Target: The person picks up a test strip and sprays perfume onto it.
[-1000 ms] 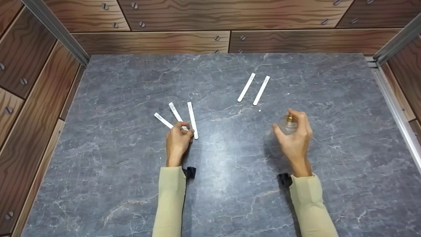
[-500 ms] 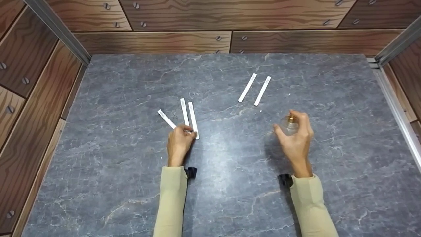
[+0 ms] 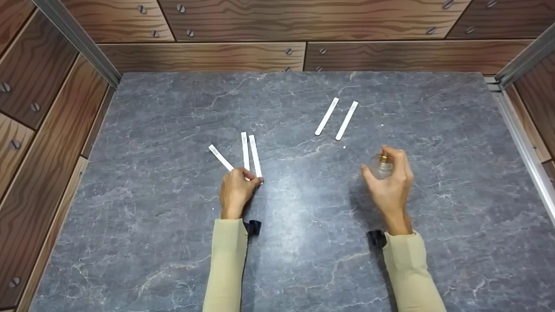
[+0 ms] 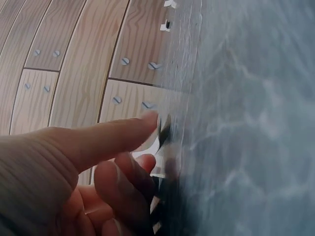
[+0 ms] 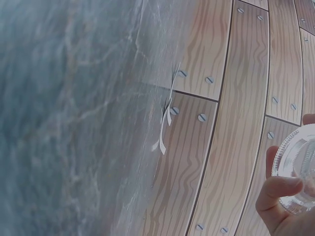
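Note:
My left hand (image 3: 236, 190) is at the lower ends of a fan of white paper strips. Its thumb touches the rightmost strip (image 3: 255, 151) near the rounded end, and curled fingers cover the lower end of the middle strip (image 3: 245, 149). A third strip (image 3: 220, 157) slants out to the left. In the left wrist view, strip ends (image 4: 153, 147) show between thumb and fingers. My right hand (image 3: 390, 186) grips a clear round glass perfume bottle (image 5: 290, 157) with a gold neck, index finger over its top. The bottle is held above the table.
Two more white strips (image 3: 327, 116) lie nearly parallel at the back right of the grey marbled table (image 3: 173, 242). Small white specks lie near them. Wood-patterned panels (image 3: 238, 19) stand along the back and sides. A metal rail (image 3: 527, 151) runs along the right.
The middle strip has swung right and now lies close beside the rightmost one. My left thumb has moved right onto the rightmost strip's end. The right hand and bottle stay nearly still.

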Demonstrator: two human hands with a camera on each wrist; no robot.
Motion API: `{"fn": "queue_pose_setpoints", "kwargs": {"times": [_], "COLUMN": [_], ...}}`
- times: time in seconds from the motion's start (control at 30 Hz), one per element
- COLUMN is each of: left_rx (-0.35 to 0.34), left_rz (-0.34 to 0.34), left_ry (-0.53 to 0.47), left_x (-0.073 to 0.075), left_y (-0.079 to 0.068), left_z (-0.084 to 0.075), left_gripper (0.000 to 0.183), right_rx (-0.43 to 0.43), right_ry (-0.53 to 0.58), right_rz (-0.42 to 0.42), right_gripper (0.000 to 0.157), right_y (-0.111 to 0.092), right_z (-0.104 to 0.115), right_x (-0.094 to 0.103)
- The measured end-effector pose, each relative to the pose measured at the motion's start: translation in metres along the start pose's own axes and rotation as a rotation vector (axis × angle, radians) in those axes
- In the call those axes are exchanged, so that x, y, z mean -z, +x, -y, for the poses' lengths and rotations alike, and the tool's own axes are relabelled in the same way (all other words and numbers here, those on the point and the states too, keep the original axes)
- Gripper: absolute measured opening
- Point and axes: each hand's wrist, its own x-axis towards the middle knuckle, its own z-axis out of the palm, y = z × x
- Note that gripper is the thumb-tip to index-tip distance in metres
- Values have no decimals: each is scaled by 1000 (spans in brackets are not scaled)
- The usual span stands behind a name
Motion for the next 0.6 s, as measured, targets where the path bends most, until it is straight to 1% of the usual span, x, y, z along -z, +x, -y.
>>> {"fn": "queue_pose_setpoints", "kwargs": {"times": [0.2, 0.37, 0.6], "left_rx": [-5, 0, -13], "left_rz": [12, 4, -10], "left_ry": [21, 20, 56], "left_x": [0, 0, 1], "left_y": [0, -2, -4], "left_z": [-1, -4, -8], "left_gripper": [15, 10, 14], "right_rx": [-6, -10, -7], "right_ry": [0, 1, 1], "right_rz": [-4, -3, -5], "right_gripper": [50, 50, 49], "right_y": [0, 0, 0], "right_z": [0, 0, -1], "right_x": [1, 1, 1]}}
